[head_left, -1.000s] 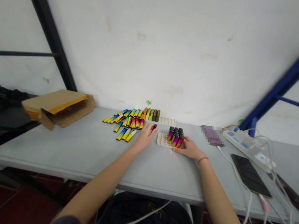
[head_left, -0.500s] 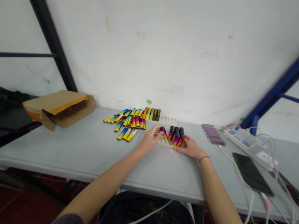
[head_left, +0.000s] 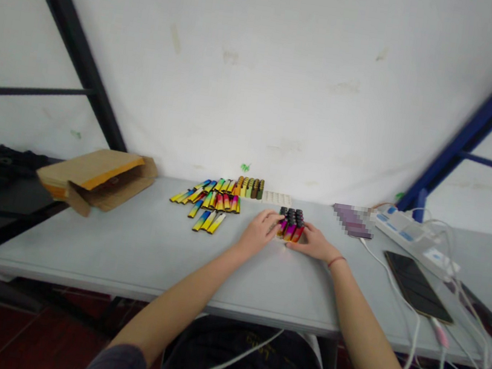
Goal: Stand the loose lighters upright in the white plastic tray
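Several lighters [head_left: 289,232] with dark tops and purple-to-red bodies stand upright in rows. They are set in a pale holed tray, now mostly hidden by my left hand and the lighters. My left hand [head_left: 261,234] has its fingertips closed on a lighter at the left side of this group; most of that lighter is covered. At the group's right side, my right hand [head_left: 314,244] grips the tray, its thumb along the near edge and its fingers behind the lighters.
Several yellow and multicoloured lighters [head_left: 208,221] lie left of my hands. Behind them stand upright yellowish-to-dark lighters [head_left: 249,189] beside a pale holed tray [head_left: 278,199]. An open paper bag [head_left: 96,172] lies at left; a phone [head_left: 417,286], power strip [head_left: 416,242] and cables are at right.
My left hand has moved right with a tilted lighter and brought it against the standing group. The right hand stays in place.
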Tool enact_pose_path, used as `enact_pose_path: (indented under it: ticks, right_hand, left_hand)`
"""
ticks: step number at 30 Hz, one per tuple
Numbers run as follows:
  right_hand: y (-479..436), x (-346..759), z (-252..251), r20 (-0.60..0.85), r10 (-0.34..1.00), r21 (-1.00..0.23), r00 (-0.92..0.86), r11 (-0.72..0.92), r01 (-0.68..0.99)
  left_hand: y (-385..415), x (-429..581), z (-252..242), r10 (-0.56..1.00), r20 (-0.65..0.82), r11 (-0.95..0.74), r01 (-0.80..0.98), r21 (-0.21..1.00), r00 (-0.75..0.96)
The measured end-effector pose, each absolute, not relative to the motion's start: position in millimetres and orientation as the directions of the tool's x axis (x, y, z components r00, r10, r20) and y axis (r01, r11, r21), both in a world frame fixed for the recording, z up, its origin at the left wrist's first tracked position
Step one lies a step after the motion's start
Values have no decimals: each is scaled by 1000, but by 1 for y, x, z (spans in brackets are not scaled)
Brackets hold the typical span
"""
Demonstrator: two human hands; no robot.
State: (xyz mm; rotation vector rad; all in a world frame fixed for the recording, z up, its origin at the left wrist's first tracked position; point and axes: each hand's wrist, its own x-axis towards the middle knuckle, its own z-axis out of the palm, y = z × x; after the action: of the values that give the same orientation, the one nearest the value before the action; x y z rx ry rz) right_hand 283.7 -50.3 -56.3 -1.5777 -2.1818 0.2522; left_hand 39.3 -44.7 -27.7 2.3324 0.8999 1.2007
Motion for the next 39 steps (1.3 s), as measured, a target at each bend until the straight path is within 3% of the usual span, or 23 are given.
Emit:
enact_pose_path:
  ticks: [5, 9, 14, 18, 24, 26, 28, 31, 34, 39]
  right_hand:
    - [-51, 284, -55, 227, 940, -380, -254, 325, 866]
    - [-53, 283, -51, 187, 949, -369, -255, 309, 877]
    - [-53, 283, -50, 177, 951, -367, -254, 303, 879]
    - [-53, 283, -50, 185, 948, -367, -258, 310, 877]
    - [-53, 283, -50, 176, 950, -361, -257, 305, 882]
    - [-53, 283, -51, 176, 949, -359, -262, 310, 880]
    - [-52, 284, -51, 180, 948, -359, -262, 312, 880]
    - [-51, 284, -52, 193, 947, -359, -258, 313, 879]
    - [-51, 284, -53, 194, 944, -360, -268, 323, 875]
    - [-50, 286, -54, 196, 945, -373, -260, 317, 872]
  left_hand:
    - [-52, 35, -15, 718, 535, -686, 585, 432, 446]
    - [-53, 3, 5, 894, 436, -284, 888, 362, 108]
    - [-37, -50, 20, 978, 190, 38, 974, 225, -82]
    - [-28, -61, 13, 992, 105, 48, 976, 213, -72]
    - [-28, -46, 5, 993, 113, -80, 939, 335, 44]
    - [-27, -39, 6, 990, 101, -133, 884, 448, 98]
    - [-27, -32, 8, 982, 70, -179, 732, 658, 176]
    - [-30, -22, 12, 963, -48, -32, 288, 957, 266]
    - [-37, -15, 16, 944, -155, 178, -53, 983, 291]
    - [-39, -16, 18, 951, -164, 211, -161, 964, 264]
